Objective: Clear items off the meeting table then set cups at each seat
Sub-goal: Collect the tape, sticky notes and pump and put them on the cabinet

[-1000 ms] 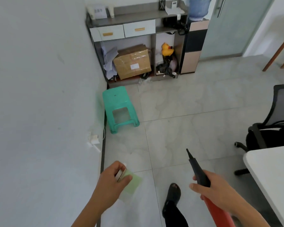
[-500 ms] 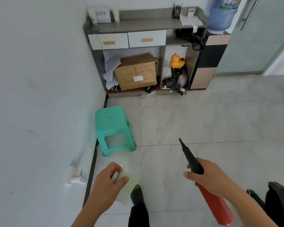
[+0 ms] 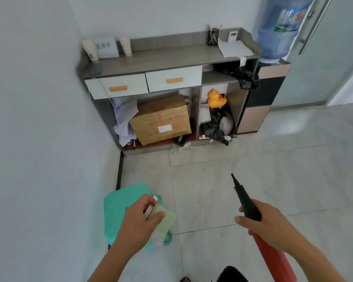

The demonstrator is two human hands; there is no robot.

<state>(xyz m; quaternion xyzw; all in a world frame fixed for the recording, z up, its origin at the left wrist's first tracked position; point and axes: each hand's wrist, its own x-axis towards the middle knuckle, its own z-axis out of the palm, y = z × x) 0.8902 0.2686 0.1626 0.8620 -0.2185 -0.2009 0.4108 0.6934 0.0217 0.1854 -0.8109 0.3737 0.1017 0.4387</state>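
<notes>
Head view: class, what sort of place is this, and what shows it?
Most likely an office: a water bottle on a dispenser, and a cabinet with a pen pot and papers on top.

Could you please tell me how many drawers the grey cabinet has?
2. The left drawer is nearest the wall; the right drawer adjoins it. None appears hidden.
</notes>
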